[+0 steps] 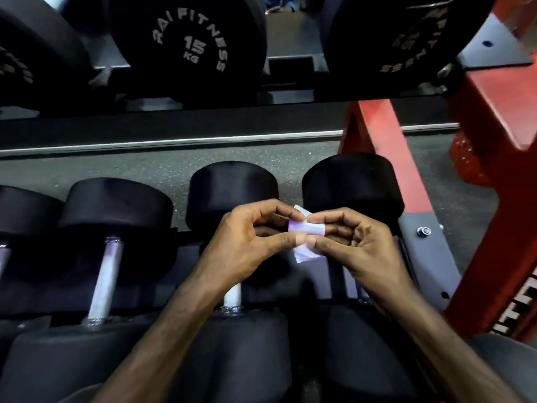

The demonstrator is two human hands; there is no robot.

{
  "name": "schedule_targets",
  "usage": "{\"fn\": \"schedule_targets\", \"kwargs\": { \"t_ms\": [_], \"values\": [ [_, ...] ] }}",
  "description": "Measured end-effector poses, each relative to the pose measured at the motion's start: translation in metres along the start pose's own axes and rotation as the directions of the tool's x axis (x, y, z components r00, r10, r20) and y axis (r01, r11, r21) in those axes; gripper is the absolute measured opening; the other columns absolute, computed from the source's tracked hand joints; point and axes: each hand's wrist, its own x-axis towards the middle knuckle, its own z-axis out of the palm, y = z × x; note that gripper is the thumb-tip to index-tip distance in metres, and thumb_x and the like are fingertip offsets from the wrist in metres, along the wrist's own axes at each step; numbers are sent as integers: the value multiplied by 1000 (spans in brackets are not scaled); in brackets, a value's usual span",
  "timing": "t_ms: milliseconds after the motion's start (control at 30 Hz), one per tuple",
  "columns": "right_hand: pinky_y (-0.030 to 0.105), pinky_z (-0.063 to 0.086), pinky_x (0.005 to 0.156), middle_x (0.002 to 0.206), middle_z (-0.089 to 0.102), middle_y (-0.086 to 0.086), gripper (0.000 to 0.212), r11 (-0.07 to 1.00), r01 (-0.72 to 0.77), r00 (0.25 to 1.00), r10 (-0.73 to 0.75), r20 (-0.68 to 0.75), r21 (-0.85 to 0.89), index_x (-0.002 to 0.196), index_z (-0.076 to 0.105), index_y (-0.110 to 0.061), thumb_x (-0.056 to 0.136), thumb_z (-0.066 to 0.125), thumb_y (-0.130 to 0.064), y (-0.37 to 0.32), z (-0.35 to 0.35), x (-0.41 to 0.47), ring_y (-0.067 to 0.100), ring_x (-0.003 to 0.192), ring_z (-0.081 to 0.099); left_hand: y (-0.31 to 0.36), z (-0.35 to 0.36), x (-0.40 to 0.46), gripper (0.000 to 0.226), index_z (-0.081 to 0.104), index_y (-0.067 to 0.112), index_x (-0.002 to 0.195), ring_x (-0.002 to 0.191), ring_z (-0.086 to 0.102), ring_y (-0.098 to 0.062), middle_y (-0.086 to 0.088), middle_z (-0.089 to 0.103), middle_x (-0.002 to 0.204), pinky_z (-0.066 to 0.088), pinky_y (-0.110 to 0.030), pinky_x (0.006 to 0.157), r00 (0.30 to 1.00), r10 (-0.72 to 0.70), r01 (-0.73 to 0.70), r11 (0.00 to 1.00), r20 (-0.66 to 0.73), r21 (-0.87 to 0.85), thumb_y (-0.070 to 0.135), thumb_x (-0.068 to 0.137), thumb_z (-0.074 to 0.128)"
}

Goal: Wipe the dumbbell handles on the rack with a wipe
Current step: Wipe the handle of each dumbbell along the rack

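Since both hands pinch the wipe (305, 238) at center, left hand (247, 242) at 9 o'clock, right hand (357, 248) at 3, fingers (286, 242) look to be unfolding it above the dumbbell handle (232, 295) before wiping.

You have open handles (105, 282) between the dumbbell heads (116, 205); the red rack upright (479, 228) blocks the rack's right end.

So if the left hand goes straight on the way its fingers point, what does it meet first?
The left hand points right, so it would first meet the wipe it pinches, then the fingers of the right hand, which already nearly touch it.
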Motion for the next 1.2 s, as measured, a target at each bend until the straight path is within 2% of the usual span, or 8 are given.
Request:
{"fn": "schedule_targets", "kwargs": {
  "t_ms": [133, 333, 467, 600, 800, 1033, 1133, 1200],
  "values": [
    [44, 60, 92, 108, 78, 3, 25, 982, 38, 998, -28, 61, -182, 110, 78, -17, 86, 83, -11, 8, 15, -1, 26, 101, 75, -7, -12, -16, 24, 83, 18, 107, 94, 80, -22, -1, 83, 98, 64, -45, 93, 997, -2, 9, 996, -78, 94, 9, 86, 88],
    [15, 45, 89, 92, 74, -9, 5, 862, 126, 991, -86, 104, -490, 90, 80, -25, 88, 83, -29, 12, 35, 5, 4, 93, 70, -15, -32, -19, 22, 83, 24, 106, 94, 79, -19, 4, 82, 95, 62, -50, 93, 996, -75, 84, 973, -47, 216, 24, 85, 89],
    [38, 55, 69, 84, 77, 6, 9, 963, -108, 972, 154, 176, -245, 92, 77, -13, 91, 81, -20, 29, 49, 12, 18, 73, 67, -24, -50, -18, 11, 84, 35, 88, 89, 74, -10, 7, 77, 96, 60, -38, 89, 995, -89, 97, 898, -41, 429, 28, 84, 92],
    [33, 54, 58, 76, 65, 16, 14, 943, -316, 928, 330, 171, -103, 96, 67, -3, 89, 78, -2, 47, 72, 19, 20, 64, 61, -38, -71, -18, 6, 80, 24, 90, 84, 75, -12, -2, 81, 89, 57, -37, 89, 955, -287, 237, 889, 73, 391, 27, 89, 85],
    [36, 50, 55, 68, 68, 0, 16, 908, -235, 965, 261, 32, -347, 83, 67, -27, 75, 80, -29, 86, 102, 24, 10, 58, 57, -53, -78, -23, 13, 72, 12, 88, 63, 73, -16, -5, 77, 69, 55, -29, 69, 917, -391, 382, 815, -73, 435, 5, 87, 82],
    [22, 47, 72, 87, 66, -4, 10, 847, -116, 991, 60, -123, -518, 82, 73, -25, 83, 81, -20, 90, 106, 12, 5, 79, 61, -47, -81, -18, 11, 74, 16, 87, 69, 79, -11, 0, 79, 71, 57, -23, 72, 907, -412, 391, 743, -87, 543, 14, 88, 85],
    [26, 50, 67, 78, 73, -4, 7, 812, -170, 985, 143, -92, -558, 80, 76, -24, 86, 78, -27, 91, 105, 10, 3, 70, 64, -48, -82, -16, 11, 75, 9, 87, 71, 80, -19, -3, 79, 73, 57, -21, 63, 891, -453, 400, 745, -34, 534, 9, 88, 86],
    [24, 51, 58, 70, 76, -4, 14, 847, -250, 967, 246, -71, -469, 81, 77, -19, 87, 81, -32, 86, 108, 10, 1, 58, 64, -50, -82, -15, 11, 76, 9, 85, 72, 80, -22, -4, 79, 73, 66, -34, 76, 888, -460, 388, 744, -2, 544, 8, 87, 87]
  ]
}}
